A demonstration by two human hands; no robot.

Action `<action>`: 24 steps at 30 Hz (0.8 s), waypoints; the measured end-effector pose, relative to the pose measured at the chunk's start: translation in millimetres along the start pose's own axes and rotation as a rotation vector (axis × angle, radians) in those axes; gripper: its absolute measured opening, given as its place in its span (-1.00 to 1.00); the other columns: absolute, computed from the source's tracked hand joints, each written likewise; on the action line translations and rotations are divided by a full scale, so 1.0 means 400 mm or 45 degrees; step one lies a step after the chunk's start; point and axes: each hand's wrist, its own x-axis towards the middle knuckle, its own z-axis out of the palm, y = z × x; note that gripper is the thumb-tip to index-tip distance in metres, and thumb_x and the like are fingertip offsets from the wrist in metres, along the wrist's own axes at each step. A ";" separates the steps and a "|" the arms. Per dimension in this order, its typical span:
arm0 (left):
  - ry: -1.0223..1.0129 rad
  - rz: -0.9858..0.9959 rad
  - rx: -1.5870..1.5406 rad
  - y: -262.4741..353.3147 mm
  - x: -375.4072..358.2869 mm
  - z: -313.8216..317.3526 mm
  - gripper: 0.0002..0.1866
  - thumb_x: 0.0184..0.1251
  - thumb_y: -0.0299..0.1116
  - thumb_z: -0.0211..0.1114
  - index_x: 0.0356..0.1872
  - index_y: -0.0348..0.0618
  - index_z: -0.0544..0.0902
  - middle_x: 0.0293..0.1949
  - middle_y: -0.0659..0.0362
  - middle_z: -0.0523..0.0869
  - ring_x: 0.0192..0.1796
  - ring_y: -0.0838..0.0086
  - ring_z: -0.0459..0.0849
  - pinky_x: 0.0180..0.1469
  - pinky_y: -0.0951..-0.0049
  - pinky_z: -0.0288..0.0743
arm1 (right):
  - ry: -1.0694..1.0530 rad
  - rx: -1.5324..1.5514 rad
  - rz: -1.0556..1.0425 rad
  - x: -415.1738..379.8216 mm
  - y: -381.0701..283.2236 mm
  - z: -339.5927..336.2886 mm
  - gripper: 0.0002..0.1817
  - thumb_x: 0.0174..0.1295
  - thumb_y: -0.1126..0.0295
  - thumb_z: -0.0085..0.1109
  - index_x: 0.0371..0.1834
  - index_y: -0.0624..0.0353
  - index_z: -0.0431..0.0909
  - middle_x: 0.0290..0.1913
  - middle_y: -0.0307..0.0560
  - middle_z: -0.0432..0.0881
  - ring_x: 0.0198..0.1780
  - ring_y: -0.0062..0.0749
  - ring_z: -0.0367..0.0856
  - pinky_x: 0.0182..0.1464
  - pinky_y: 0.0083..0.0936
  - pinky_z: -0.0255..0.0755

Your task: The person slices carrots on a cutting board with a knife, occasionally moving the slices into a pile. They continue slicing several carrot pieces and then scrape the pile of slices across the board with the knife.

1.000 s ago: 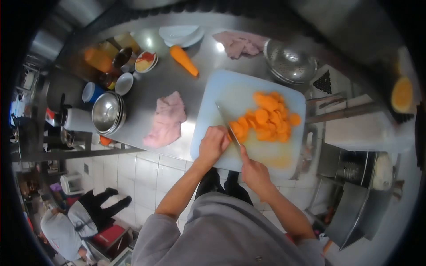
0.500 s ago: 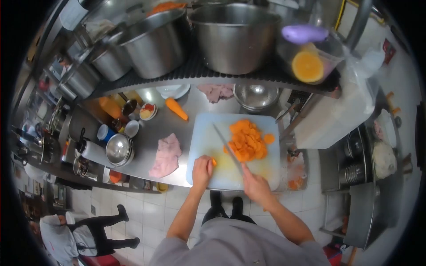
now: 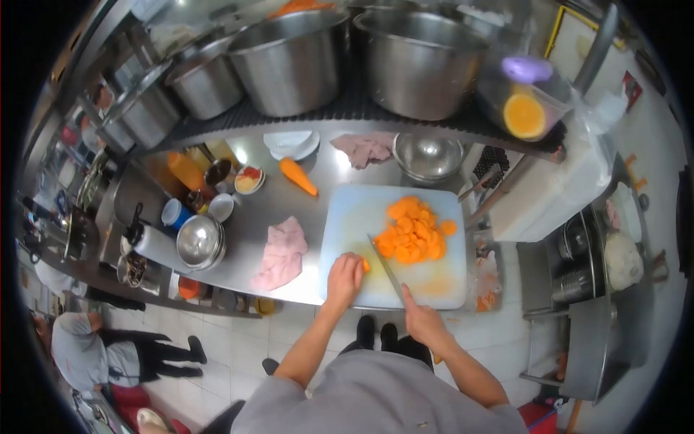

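Note:
A white cutting board point(image 3: 345, 206) lies in front of me on the steel counter. On its right half is a pile of orange carrot slices point(image 3: 413, 235), with one slice apart at the right. My left hand point(image 3: 345, 281) is closed on a small carrot piece point(image 3: 366, 266) at the board's left front; most of that piece is hidden by the fingers. My right hand point(image 3: 425, 318) grips a kitchen knife point(image 3: 388, 271) by its handle, the blade slanting forward-left between the carrot piece and the pile. Left of the board lies a whole peeled carrot point(image 3: 298, 177).
A pink cloth point(image 3: 280, 253) and stacked steel bowls point(image 3: 199, 244) lie to the left. Behind the board are another cloth point(image 3: 365, 149) and a colander point(image 3: 428, 158). Large pots point(image 3: 423, 69) stand on the shelf overhead. A person point(image 3: 97, 351) is at the lower left.
My right hand has drawn the knife toward me, so its tip sits lower on the board. My left hand still holds the carrot piece. The whole view has shifted slightly.

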 end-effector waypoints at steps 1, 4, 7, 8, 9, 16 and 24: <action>-0.022 0.052 0.038 0.000 0.001 0.003 -0.85 0.30 -0.50 0.30 -0.14 -0.19 0.61 -0.10 0.02 0.66 -0.08 0.06 0.63 -0.03 0.16 0.52 | 0.076 -0.007 -0.090 -0.006 -0.006 0.000 -0.20 0.28 0.47 0.01 0.62 0.19 -0.03 -0.46 0.28 0.66 -0.39 0.31 0.65 -0.24 0.14 0.51; -0.076 0.052 0.016 -0.005 0.010 -0.001 -0.82 0.28 -0.53 0.30 -0.11 -0.20 0.59 -0.10 0.01 0.64 -0.09 0.05 0.63 -0.04 0.16 0.54 | 0.090 -0.036 -0.158 -0.041 -0.060 -0.035 -0.14 0.23 0.51 0.06 0.63 0.20 -0.06 -0.47 0.25 0.65 -0.41 0.23 0.65 -0.28 0.09 0.52; -0.091 0.053 0.040 -0.007 0.011 -0.003 -0.80 0.25 -0.53 0.32 -0.11 -0.19 0.60 -0.10 0.03 0.63 -0.10 0.06 0.63 -0.05 0.17 0.53 | 0.021 -0.056 -0.154 -0.064 -0.103 -0.064 -0.10 0.20 0.52 0.09 0.64 0.19 -0.08 -0.46 0.21 0.64 -0.43 0.17 0.66 -0.30 0.05 0.53; -0.097 0.028 0.034 -0.005 0.008 0.000 -0.80 0.25 -0.53 0.32 -0.11 -0.19 0.60 -0.10 0.03 0.63 -0.10 0.06 0.63 -0.05 0.17 0.53 | -0.017 -0.056 -0.163 -0.074 -0.108 -0.073 -0.09 0.20 0.52 0.10 0.65 0.17 -0.09 -0.47 0.18 0.63 -0.44 0.15 0.66 -0.31 0.04 0.53; -0.097 0.027 0.027 -0.007 0.011 0.002 -0.79 0.24 -0.53 0.32 -0.11 -0.18 0.60 -0.10 0.03 0.63 -0.10 0.07 0.63 -0.04 0.17 0.53 | -0.040 -0.060 -0.158 -0.082 -0.117 -0.084 -0.09 0.20 0.52 0.10 0.65 0.17 -0.09 -0.47 0.18 0.63 -0.44 0.15 0.66 -0.31 0.04 0.53; -0.117 0.033 0.028 -0.029 0.005 0.012 -0.72 0.15 -0.51 0.38 -0.08 -0.14 0.62 -0.07 0.07 0.61 -0.10 0.12 0.60 -0.04 0.19 0.49 | -0.238 -0.215 0.014 -0.120 -0.150 -0.127 -0.08 0.22 0.52 0.12 0.66 0.12 -0.11 -0.43 0.14 0.63 -0.49 0.11 0.62 -0.34 0.02 0.53; -0.132 -0.028 -0.001 -0.028 0.012 0.011 -0.67 0.13 -0.53 0.39 -0.05 -0.13 0.62 -0.06 0.07 0.61 -0.09 0.12 0.60 -0.03 0.19 0.50 | -0.286 -0.235 0.000 -0.058 -0.120 -0.077 -0.06 0.17 0.54 0.14 0.65 0.12 -0.09 -0.44 0.12 0.62 -0.52 0.10 0.61 -0.37 0.02 0.53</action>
